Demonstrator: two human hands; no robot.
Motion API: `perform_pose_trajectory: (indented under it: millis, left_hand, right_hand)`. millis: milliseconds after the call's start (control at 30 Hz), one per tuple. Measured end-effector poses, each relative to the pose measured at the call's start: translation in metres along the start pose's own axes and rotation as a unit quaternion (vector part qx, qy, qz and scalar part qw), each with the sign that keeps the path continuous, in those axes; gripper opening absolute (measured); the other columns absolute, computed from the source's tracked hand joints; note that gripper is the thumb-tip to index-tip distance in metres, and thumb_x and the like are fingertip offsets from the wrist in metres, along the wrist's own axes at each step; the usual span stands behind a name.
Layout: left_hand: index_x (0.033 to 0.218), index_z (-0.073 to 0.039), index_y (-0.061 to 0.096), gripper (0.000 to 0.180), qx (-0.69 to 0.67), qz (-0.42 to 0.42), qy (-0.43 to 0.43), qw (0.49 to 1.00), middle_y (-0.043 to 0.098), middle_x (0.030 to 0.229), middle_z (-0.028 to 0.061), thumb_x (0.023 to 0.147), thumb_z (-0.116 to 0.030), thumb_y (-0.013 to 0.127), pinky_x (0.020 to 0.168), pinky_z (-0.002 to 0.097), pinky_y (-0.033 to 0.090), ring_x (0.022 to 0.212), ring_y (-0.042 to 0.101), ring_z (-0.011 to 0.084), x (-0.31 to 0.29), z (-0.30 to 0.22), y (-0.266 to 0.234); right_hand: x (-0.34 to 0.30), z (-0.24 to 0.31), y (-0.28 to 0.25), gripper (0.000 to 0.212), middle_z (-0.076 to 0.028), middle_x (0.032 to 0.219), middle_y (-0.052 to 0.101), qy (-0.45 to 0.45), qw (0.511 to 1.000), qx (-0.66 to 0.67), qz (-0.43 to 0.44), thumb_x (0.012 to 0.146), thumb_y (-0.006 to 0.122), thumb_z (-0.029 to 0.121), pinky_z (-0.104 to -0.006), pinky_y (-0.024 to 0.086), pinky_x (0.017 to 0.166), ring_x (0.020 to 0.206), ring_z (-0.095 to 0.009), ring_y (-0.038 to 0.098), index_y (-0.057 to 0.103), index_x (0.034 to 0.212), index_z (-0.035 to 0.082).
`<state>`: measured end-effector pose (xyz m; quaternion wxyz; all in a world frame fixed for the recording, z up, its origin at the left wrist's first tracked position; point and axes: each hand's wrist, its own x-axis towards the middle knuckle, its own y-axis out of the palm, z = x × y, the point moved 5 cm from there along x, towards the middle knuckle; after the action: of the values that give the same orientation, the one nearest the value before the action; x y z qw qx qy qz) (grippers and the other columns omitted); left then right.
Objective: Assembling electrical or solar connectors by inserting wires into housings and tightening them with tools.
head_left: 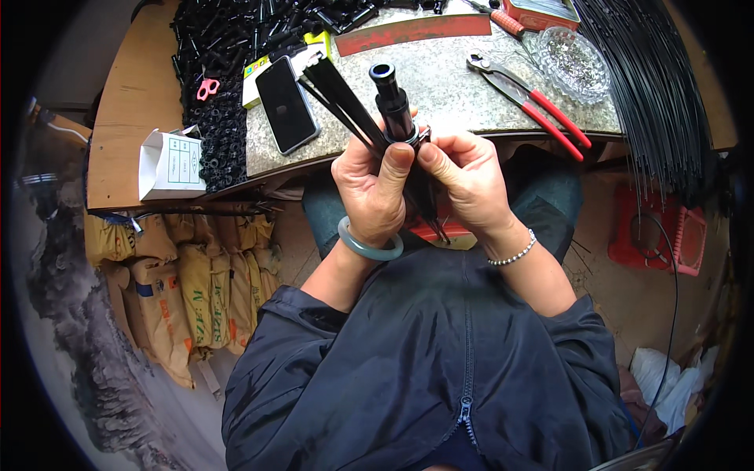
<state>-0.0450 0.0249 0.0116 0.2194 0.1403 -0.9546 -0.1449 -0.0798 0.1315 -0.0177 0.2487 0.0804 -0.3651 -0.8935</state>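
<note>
My left hand (371,186), with a pale green bangle at the wrist, is closed round a black tubular part (390,102) that looks like an umbrella runner. Its open round end points up and away from me. A bundle of thin black rods (339,98), like umbrella ribs, fans out beside it from the same grip, and more rod ends hang below my hands. Thumb and fingers of my right hand (469,174) pinch together at the base of the tube. A small shiny bit shows there, too small to name; my fingers hide the rest.
Red-handled pliers (550,125), a glass dish (573,64) of small metal pieces and long black rods (664,94) lie to the right. On the left are a phone (286,106), pink scissors (207,89), a white box (172,165) and heaped black parts (228,39).
</note>
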Motion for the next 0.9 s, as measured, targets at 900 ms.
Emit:
perform_pose_trajectory:
  millis: [900]
  left_hand:
    - [0.109,0.003,0.059,0.040,-0.019,0.009,-0.003,1.000,0.064,0.105,0.0123,0.084,-0.027,0.068,0.083,0.0293,0.049,0.089,0.063,0.0162,-0.003,-0.001,0.000]
  right_hand:
    - [-0.004,0.000,0.007,0.009,-0.006,0.092,0.065,-0.033,0.998,0.050,-0.024,0.086,0.065,0.009,-0.0247,0.044,0.087,0.091,-0.010,0.058,0.061,0.088,0.002]
